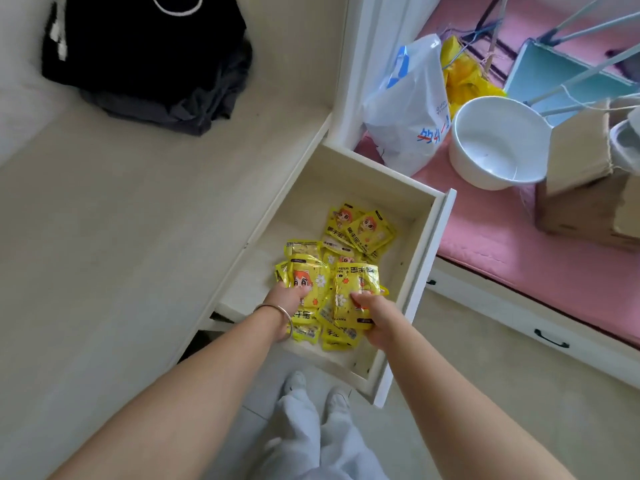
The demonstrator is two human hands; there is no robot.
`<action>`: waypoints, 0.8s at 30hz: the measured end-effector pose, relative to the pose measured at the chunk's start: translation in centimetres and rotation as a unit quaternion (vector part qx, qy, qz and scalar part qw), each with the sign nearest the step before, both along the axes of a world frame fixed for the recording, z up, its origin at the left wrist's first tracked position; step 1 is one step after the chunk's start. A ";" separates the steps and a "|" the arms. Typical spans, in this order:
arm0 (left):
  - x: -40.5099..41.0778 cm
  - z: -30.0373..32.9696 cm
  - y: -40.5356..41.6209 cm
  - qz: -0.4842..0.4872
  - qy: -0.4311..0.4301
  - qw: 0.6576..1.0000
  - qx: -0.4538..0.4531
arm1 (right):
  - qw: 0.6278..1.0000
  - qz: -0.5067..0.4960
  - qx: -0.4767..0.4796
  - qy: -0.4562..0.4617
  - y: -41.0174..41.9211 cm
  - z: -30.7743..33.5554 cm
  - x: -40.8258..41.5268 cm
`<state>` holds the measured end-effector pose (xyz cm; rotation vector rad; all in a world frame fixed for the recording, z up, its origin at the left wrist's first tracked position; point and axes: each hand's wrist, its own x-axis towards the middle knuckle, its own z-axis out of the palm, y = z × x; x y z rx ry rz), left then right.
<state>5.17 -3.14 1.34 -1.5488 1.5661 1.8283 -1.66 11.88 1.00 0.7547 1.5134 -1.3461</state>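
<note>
An open white drawer sticks out from under a pale wooden platform. Several yellow cartoon-printed packets lie on its floor. My left hand, with a metal bangle at the wrist, grips a bundle of yellow packets at the drawer's near left. My right hand holds another stack of yellow packets just to the right, thumb on top. Both hands are inside the drawer, above more packets.
Black and grey clothes lie on the platform at the back left. On a pink mat to the right stand a white plastic bag, a white bowl, a cardboard box and a drying rack's legs. My feet stand below the drawer.
</note>
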 end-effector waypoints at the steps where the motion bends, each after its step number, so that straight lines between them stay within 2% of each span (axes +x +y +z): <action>1: -0.4 -0.8 -0.2 -0.009 -0.018 1.000 0.003 | 1.000 0.001 0.020 0.001 -0.1 -1.2 -0.3; 7: -1.8 -5.5 -1.2 -0.089 -0.116 0.989 -0.024 | 0.993 0.017 0.116 0.007 -1.4 -4.8 -1.4; 14: -2.9 -8.8 -1.9 -0.146 -0.136 0.977 -0.077 | 0.990 -0.009 0.140 -0.004 -2.7 -7.4 -2.0; 19: -3.4 -8.7 -1.7 -0.181 -0.132 0.962 -0.158 | 0.979 0.028 0.184 0.079 -3.3 -7.6 -2.1; 24: -3.2 -7.1 -2.0 -0.216 -0.109 0.937 -0.251 | 0.941 0.127 0.254 0.185 -4.2 -6.0 -1.8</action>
